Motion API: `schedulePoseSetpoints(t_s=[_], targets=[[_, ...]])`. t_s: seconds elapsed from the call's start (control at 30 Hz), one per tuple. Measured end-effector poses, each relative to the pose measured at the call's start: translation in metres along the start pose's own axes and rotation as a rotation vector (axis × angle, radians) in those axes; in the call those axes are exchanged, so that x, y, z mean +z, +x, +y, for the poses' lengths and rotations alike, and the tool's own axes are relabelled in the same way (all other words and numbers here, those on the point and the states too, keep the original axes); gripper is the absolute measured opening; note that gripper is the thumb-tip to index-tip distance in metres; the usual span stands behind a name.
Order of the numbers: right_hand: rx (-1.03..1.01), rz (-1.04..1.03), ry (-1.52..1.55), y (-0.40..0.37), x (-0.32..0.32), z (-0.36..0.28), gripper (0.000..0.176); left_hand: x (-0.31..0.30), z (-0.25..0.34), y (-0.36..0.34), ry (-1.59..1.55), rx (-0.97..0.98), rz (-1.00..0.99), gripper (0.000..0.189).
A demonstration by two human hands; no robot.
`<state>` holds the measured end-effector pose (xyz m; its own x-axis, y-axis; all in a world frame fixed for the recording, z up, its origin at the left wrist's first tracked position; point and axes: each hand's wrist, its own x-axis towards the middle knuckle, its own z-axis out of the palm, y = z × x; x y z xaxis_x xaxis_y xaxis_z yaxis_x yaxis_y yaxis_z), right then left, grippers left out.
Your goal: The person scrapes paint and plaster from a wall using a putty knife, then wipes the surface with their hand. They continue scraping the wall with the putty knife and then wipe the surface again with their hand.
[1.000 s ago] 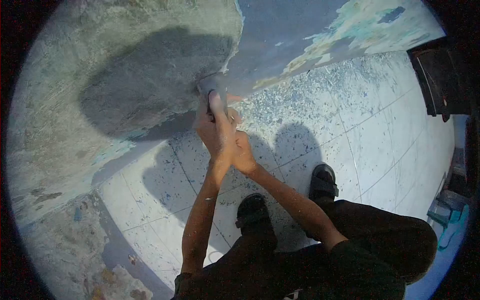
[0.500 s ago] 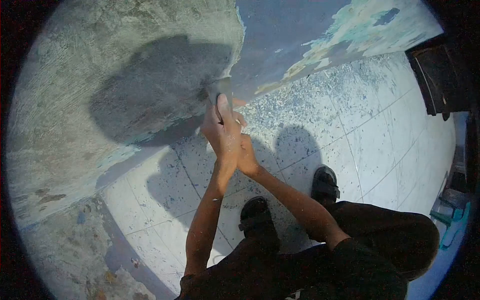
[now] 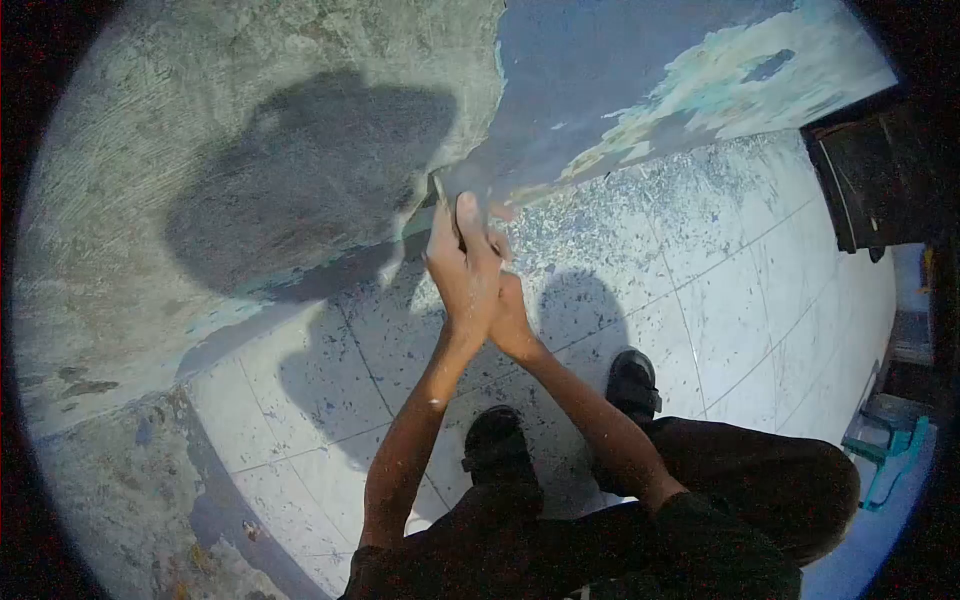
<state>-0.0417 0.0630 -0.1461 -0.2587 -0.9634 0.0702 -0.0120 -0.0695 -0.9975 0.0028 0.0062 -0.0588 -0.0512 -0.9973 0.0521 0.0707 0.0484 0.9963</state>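
Both my hands grip one scraper (image 3: 440,192), its blade pressed against the wall (image 3: 250,120) at the edge of the remaining blue-grey paint (image 3: 600,70). My left hand (image 3: 462,262) wraps the handle in front, with a finger laid along it toward the blade. My right hand (image 3: 512,318) clasps from behind and below, mostly hidden by the left. The handle is almost fully covered. Left of the blade the wall is bare grey plaster.
White floor tiles (image 3: 720,280) are strewn with blue paint flakes, thickest near the wall. My two black shoes (image 3: 632,380) stand on the tiles below my arms. A dark box (image 3: 870,180) sits at the right, and a teal object (image 3: 885,450) lies at the lower right.
The scraper and both hands have shifted slightly right and down along the paint edge. The view has also moved a little rightward.
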Motion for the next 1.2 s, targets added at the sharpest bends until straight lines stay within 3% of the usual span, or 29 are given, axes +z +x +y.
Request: schedulePoseSetpoints(t_s=[0.37, 0.6, 0.87, 0.9, 0.97, 1.03, 1.1, 1.2], targets=[[0.049, -0.078, 0.067, -0.008, 0.002, 0.023, 0.022, -0.007, -0.007, -0.006, -0.110, -0.040, 0.067, 0.032], [0.034, -0.139, 0.026, 0.000, -0.007, 0.025, 0.022, 0.001, -0.020, -0.002, -0.110, 0.052, 0.141, 0.041], [-0.054, 0.019, -0.238, 0.004, -0.013, 0.033, 0.023, 0.001, -0.021, -0.001, -0.241, -0.030, 0.097, 0.039], [-0.085, 0.056, -0.300, 0.006, -0.013, 0.034, 0.024, 0.004, -0.020, 0.001, -0.127, 0.046, 0.045, 0.038], [-0.314, 0.236, -0.448, 0.035, -0.011, -0.014, 0.026, 0.009, -0.016, 0.006, 0.101, 0.194, -0.061, 0.036], [-0.423, 0.319, -0.499, 0.047, -0.013, -0.035, 0.027, 0.014, -0.009, 0.014, 0.090, 0.207, -0.082, 0.036], [-0.415, 0.279, -0.452, 0.046, -0.017, -0.028, 0.027, 0.018, 0.001, 0.021, 0.073, 0.226, -0.096, 0.036], [-0.321, 0.170, -0.337, 0.018, -0.013, 0.002, 0.027, 0.009, 0.004, 0.003, -0.176, 0.024, -0.049, 0.036]])
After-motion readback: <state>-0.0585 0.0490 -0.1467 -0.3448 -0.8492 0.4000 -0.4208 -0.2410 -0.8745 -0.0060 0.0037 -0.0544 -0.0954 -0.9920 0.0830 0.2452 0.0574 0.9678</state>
